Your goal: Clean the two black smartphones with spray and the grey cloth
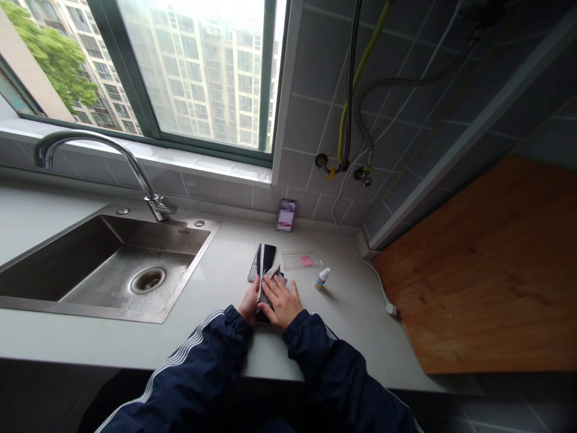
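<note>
My left hand (249, 302) grips the left edge of a dark smartphone (264, 317) above the front part of the counter. My right hand (283, 302) presses a grey cloth (273, 271) onto the phone's face, fingers laid over it; the hands and cloth hide much of the phone. Just beyond lies a dark flat device with a pale edge (255, 264), partly overlapped in view. To the right of it rests a clear phone case (292, 260) with a pink slip (306, 260) on it. A small white-capped bottle (322, 278) stands right of my right hand.
A steel sink (184, 273) with a curved faucet (130, 157) is at the left. A purple card or packet (286, 215) leans against the tiled wall. Hoses and a white cable (356, 243) hang at the right, near a wooden board (487, 270). The counter's front edge is close.
</note>
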Demonstrator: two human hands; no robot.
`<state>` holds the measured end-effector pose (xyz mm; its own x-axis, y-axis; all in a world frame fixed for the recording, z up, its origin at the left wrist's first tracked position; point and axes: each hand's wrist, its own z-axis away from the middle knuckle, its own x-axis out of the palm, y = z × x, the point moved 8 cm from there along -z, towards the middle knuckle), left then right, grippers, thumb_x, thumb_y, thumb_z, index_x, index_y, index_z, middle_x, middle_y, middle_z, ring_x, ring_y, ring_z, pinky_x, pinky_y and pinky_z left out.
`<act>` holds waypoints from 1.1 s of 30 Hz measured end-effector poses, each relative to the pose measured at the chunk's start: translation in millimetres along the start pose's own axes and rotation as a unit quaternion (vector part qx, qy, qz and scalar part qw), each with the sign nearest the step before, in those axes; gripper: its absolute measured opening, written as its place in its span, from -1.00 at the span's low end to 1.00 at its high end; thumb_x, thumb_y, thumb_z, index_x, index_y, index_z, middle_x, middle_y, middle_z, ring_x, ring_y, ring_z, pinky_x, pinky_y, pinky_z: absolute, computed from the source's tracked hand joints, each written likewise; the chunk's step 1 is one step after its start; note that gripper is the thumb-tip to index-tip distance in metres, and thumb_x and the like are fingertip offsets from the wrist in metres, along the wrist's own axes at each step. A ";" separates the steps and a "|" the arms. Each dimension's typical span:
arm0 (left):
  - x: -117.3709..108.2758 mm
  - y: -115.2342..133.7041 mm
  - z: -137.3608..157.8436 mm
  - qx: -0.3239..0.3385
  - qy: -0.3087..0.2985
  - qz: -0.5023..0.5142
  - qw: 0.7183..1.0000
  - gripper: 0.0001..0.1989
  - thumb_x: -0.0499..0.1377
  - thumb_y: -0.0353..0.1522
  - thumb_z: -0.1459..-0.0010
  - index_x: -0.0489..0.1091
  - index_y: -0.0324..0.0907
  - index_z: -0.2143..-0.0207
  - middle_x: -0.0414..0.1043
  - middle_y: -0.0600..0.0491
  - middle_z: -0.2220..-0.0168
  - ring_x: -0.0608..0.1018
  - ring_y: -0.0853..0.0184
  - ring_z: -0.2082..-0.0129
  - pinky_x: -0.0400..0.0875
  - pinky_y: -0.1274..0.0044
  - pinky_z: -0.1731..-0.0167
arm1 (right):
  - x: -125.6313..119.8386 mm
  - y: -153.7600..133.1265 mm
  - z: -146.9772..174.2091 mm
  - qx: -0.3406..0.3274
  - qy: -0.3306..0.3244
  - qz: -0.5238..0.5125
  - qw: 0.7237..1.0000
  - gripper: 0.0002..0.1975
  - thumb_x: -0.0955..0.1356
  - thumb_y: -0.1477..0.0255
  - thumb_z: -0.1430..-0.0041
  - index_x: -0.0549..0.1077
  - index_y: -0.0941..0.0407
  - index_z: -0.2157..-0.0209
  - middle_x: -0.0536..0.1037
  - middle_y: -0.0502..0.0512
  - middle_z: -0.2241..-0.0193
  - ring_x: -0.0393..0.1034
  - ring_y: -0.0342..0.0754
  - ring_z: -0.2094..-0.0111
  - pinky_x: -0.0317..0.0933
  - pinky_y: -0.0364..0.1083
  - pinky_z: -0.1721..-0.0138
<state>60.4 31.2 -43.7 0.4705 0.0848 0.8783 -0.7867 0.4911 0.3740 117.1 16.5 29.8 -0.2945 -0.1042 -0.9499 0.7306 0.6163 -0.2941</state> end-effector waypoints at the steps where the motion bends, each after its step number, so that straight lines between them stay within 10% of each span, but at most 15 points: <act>1: -0.8 0.4 -0.1 0.002 0.006 0.000 1.000 -0.29 -0.06 0.01 -0.38 0.18 -0.29 -0.36 0.48 -0.25 -0.14 0.51 -0.02 -0.16 0.32 0.24 -0.20 | -1.9 3.5 -4.1 0.007 0.004 0.001 1.000 -0.41 0.22 0.12 -0.43 0.17 -0.01 -0.39 0.11 0.12 -0.41 -0.05 0.18 -0.43 -0.25 0.45 -0.34; 15: -5.6 5.2 -2.3 0.014 -0.083 0.062 0.995 -0.37 -0.01 -0.08 -0.40 0.01 -0.05 -0.43 0.25 -0.12 -0.34 0.39 0.00 -0.27 0.22 0.22 -0.27 | 20.0 -22.9 86.2 0.000 0.098 0.016 0.995 -0.43 0.28 0.26 -0.38 0.23 0.09 -0.36 0.11 0.17 -0.41 -0.13 0.32 -0.44 -0.22 0.50 -0.33; 33: -6.8 4.9 -6.4 0.010 -0.103 0.028 0.994 -0.38 0.01 -0.06 -0.37 0.16 -0.19 -0.35 0.33 -0.31 -0.26 0.46 -0.21 -0.18 0.34 -0.04 -0.08 | 35.3 -36.0 75.6 -0.016 0.073 -0.015 0.997 -0.31 0.40 0.37 -0.21 0.24 0.14 -0.34 0.13 0.24 -0.40 -0.02 0.26 -0.42 -0.07 0.38 -0.34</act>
<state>55.8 38.6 -49.8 0.3354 -0.0677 0.9396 -0.8180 0.4738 0.3262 127.0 -68.3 -1.1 -0.4042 -0.0095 -0.9146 0.7007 0.6396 -0.3163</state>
